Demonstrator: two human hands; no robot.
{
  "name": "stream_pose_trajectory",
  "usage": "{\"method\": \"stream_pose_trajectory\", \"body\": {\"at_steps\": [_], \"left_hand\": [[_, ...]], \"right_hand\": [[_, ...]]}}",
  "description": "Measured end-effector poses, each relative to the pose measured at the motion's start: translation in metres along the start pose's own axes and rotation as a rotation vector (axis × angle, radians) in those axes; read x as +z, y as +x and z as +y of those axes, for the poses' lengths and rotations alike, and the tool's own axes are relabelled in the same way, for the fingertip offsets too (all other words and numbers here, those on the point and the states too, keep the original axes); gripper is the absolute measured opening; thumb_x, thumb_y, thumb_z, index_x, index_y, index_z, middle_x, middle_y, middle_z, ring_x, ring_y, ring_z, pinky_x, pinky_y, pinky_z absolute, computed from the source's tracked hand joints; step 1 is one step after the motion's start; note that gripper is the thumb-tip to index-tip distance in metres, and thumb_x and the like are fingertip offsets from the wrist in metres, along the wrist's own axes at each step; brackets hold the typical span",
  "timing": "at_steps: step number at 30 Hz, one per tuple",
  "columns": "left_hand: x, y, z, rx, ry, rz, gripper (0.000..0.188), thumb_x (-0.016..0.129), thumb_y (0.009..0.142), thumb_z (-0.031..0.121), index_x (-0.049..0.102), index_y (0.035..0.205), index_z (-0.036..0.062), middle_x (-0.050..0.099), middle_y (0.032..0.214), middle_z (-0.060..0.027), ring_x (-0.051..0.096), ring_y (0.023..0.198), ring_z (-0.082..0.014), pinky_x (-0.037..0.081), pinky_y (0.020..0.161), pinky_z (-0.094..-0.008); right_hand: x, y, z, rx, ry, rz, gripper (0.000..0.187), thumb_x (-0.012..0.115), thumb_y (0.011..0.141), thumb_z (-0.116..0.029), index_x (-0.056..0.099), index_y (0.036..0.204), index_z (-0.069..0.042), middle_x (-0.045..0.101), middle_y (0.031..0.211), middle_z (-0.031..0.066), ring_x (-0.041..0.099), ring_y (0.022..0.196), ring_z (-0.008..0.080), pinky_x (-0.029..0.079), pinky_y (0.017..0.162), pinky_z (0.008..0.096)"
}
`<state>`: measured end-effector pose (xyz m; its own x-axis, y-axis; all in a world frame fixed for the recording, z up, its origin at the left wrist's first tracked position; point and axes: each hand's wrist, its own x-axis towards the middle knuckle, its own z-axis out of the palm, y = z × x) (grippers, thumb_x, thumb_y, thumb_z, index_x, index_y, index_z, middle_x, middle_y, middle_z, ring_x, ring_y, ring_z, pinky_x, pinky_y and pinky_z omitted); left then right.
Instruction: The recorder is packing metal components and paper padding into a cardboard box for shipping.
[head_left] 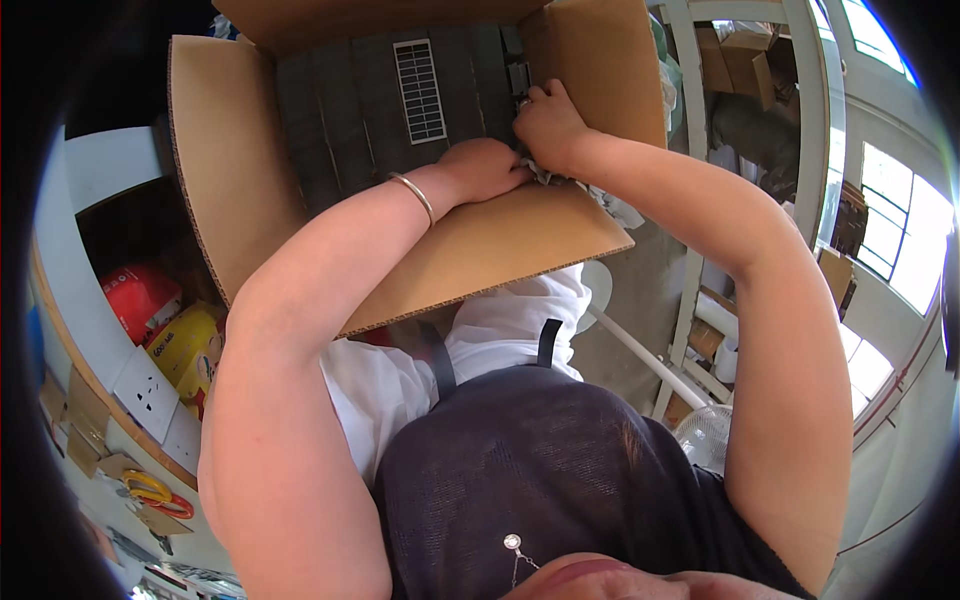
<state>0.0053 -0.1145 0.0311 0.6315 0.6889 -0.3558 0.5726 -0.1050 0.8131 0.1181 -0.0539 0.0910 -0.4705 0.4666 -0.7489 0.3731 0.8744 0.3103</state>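
Observation:
An open brown cardboard box (pixel 480 250) stands in front of me with its flaps folded outward. Dark grey slabs or packs (pixel 340 110) fill it in rows, and a white-framed strip with dark rectangles (pixel 420 92) lies on top. My left hand (pixel 485 168), below a metal bangle (pixel 412 198), is at the box's near right corner with its fingertips closed at crumpled whitish wrapping (pixel 548 176). Just beyond it, my right hand (pixel 552 122) is curled at the right inner wall beside a small dark metallic-looking piece (pixel 519 78). What its fingers hold is hidden.
On the left, a red package (pixel 140 298) and a yellow package (pixel 188 345) sit under a white surface with a socket panel (pixel 146 395). Pale shelving (pixel 690 290) with cartons stands at right. A white pole (pixel 640 350) leads to a fan (pixel 703 435).

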Motion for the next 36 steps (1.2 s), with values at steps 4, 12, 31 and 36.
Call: {"method": "stream_pose_trajectory", "body": {"at_steps": [4,12,31,36], "left_hand": [[-0.001,0.002,0.002,0.085,0.045,0.042,0.042,0.041,0.085,0.043,0.068,0.091,0.0121,0.065,0.093,-0.0122,0.062,0.085,-0.0314,0.048,0.076,-0.0418],[-0.003,0.011,-0.008,0.126,0.008,-0.065,0.041,0.039,0.089,0.04,0.067,0.093,0.0088,0.064,0.093,-0.015,0.061,0.085,-0.0314,0.047,0.076,-0.0393],[-0.002,0.011,-0.006,0.15,0.288,0.086,0.034,0.046,0.083,0.04,0.067,0.086,0.0137,0.065,0.083,-0.0121,0.061,0.078,-0.0334,0.049,0.068,-0.0427],[-0.01,0.002,-0.008,0.266,0.285,0.152,0.028,0.053,0.08,0.037,0.068,0.083,0.0141,0.064,0.08,-0.0134,0.061,0.077,-0.0333,0.049,0.068,-0.0432]], "right_hand": [[0.007,0.0,0.001,0.008,0.027,0.064,0.019,0.063,0.068,-0.019,0.07,0.084,-0.012,0.064,0.093,0.0054,0.052,0.098,0.0213,0.032,0.085,0.0382],[0.007,0.007,-0.007,0.038,0.065,0.102,0.016,0.061,0.068,-0.017,0.07,0.081,-0.013,0.064,0.09,0.0054,0.054,0.096,0.0209,0.032,0.083,0.0392],[0.001,-0.028,0.026,-0.5,-0.164,-0.25,0.024,0.056,0.075,-0.024,0.069,0.093,-0.015,0.06,0.11,0.0031,0.041,0.12,0.0218,0.024,0.1,0.0443],[-0.006,-0.024,0.017,-0.464,-0.249,-0.261,0.017,0.057,0.072,-0.019,0.069,0.083,-0.015,0.064,0.095,0.0002,0.045,0.112,0.0193,0.028,0.096,0.0417]]}}
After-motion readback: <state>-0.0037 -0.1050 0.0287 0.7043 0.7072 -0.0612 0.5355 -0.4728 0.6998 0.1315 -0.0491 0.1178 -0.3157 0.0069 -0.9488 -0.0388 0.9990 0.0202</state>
